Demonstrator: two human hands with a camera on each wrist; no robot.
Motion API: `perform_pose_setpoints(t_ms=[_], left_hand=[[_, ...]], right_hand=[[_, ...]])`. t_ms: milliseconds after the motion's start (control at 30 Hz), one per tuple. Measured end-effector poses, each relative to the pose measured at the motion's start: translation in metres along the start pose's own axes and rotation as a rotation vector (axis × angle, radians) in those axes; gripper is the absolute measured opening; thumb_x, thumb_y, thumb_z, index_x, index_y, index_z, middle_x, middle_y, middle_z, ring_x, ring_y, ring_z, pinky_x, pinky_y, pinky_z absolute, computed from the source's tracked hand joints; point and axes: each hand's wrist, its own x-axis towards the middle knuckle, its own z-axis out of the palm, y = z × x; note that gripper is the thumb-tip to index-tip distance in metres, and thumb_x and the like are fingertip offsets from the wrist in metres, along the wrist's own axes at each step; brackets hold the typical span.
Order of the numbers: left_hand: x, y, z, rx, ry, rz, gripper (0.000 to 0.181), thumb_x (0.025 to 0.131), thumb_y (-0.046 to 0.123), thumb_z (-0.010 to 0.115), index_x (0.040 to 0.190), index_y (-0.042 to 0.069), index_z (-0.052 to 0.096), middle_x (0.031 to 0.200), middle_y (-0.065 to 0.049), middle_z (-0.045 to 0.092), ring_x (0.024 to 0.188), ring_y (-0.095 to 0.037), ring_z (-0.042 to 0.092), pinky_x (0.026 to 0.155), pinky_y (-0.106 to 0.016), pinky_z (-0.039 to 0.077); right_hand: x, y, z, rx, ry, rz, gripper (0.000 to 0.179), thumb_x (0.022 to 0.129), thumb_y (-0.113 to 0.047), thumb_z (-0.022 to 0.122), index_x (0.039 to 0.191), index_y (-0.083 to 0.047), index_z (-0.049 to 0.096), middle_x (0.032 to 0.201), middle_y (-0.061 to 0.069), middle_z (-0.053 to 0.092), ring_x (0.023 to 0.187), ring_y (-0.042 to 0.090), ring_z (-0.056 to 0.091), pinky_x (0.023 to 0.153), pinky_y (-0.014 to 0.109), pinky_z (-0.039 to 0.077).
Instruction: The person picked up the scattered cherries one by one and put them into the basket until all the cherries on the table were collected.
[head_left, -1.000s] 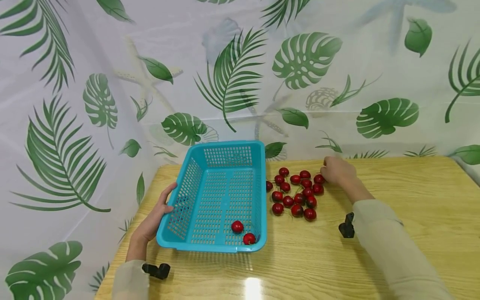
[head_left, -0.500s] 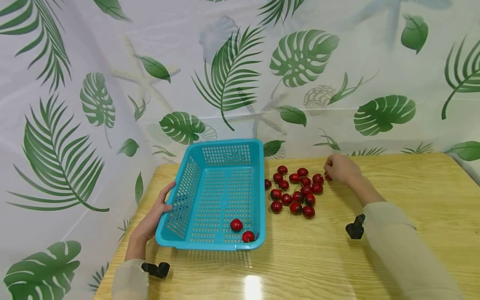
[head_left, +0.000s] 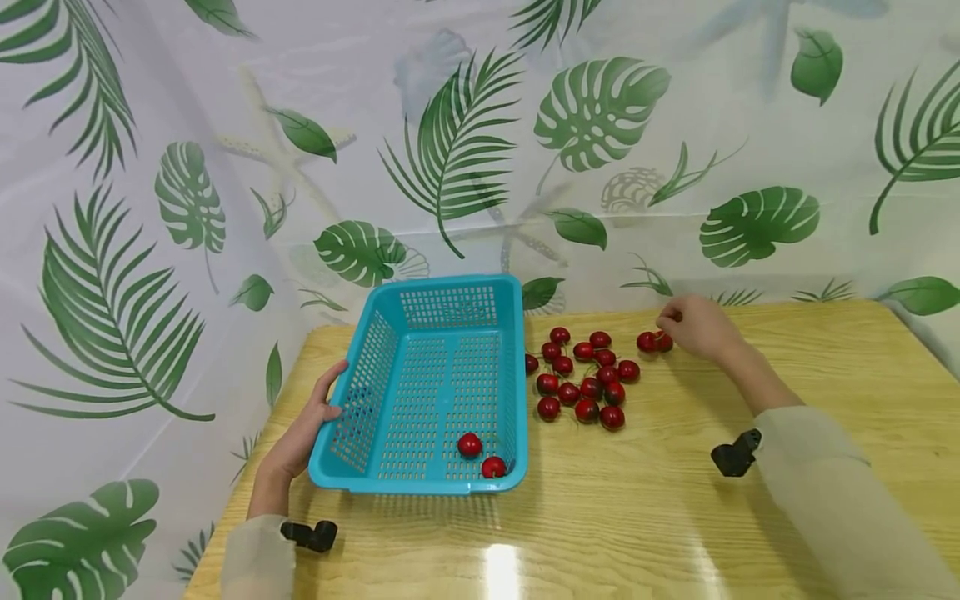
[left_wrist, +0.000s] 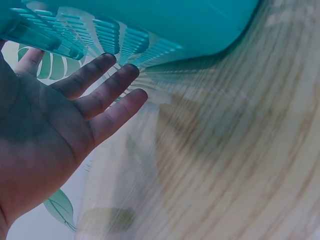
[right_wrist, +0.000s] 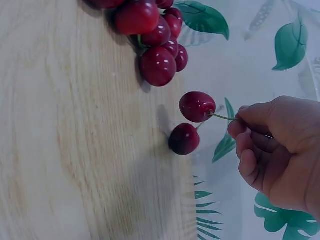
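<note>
My right hand (head_left: 705, 329) pinches the thin green stem of a red cherry (right_wrist: 197, 106) between thumb and index finger, its other fingers curled. Just below that fruit in the right wrist view, a darker cherry (right_wrist: 184, 139) lies on the table. At the left, my left hand (head_left: 298, 437) holds the blue plastic basket (head_left: 519, 375), thumb over its side rim. The other fingers (left_wrist: 112, 90) extend along the outside of the slotted wall. Two cherries (head_left: 470, 445) lie inside, near the basket's front right corner.
A loose cluster of several cherries (head_left: 591, 387) lies on the wooden table (head_left: 600, 508) between the basket and my right hand. A leaf-printed curtain (head_left: 480, 150) hangs right behind the table's back edge. Each wrist wears a small black camera mount (head_left: 736, 454).
My right hand has moved to the right, away from the cluster, bringing the cherry by its stem. A second cherry now also sits apart from the cluster. The left hand stays at the basket.
</note>
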Motion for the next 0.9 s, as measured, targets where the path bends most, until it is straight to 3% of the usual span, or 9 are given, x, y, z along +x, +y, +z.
perform_pose_setpoints(t_ms=[300, 467, 733, 900], left_hand=[[0.005, 0.004, -0.001, 0.023, 0.002, 0.018, 0.078, 0.091, 0.016, 0.039, 0.161, 0.027, 0.004, 0.163, -0.016, -0.001, 0.135, -0.046, 0.026, 0.091, -0.038, 0.042], [0.001, 0.001, 0.0, -0.022, 0.005, 0.004, 0.079, 0.09, 0.017, 0.038, 0.16, 0.031, 0.004, 0.162, -0.016, -0.002, 0.133, -0.047, 0.027, 0.089, -0.041, 0.045], [-0.006, -0.005, 0.003, -0.086, 0.003, 0.006, 0.08, 0.089, 0.018, 0.038, 0.16, 0.033, 0.002, 0.161, -0.02, 0.003, 0.132, -0.051, 0.029, 0.086, -0.043, 0.049], [-0.003, -0.002, 0.005, -0.096, -0.011, 0.015, 0.082, 0.089, 0.018, 0.038, 0.16, 0.031, 0.0, 0.16, -0.024, 0.005, 0.132, -0.052, 0.03, 0.086, -0.042, 0.05]], right_hand=[[-0.008, -0.005, -0.01, 0.034, 0.042, -0.032, 0.026, 0.098, -0.011, 0.054, 0.102, 0.012, 0.067, 0.092, 0.024, 0.067, 0.08, 0.032, 0.061, 0.076, 0.05, 0.049], [-0.012, -0.018, -0.006, 0.053, 0.079, -0.047, 0.024, 0.097, -0.01, 0.058, 0.1, 0.01, 0.07, 0.09, 0.021, 0.069, 0.08, 0.031, 0.062, 0.073, 0.047, 0.049], [-0.02, -0.053, 0.001, 0.102, 0.106, -0.102, 0.02, 0.096, -0.009, 0.06, 0.098, 0.007, 0.071, 0.082, 0.015, 0.07, 0.069, 0.023, 0.061, 0.062, 0.035, 0.047], [-0.025, -0.088, 0.002, 0.131, 0.21, -0.216, 0.015, 0.095, -0.007, 0.062, 0.097, 0.003, 0.073, 0.085, 0.013, 0.071, 0.07, 0.022, 0.06, 0.063, 0.036, 0.047]])
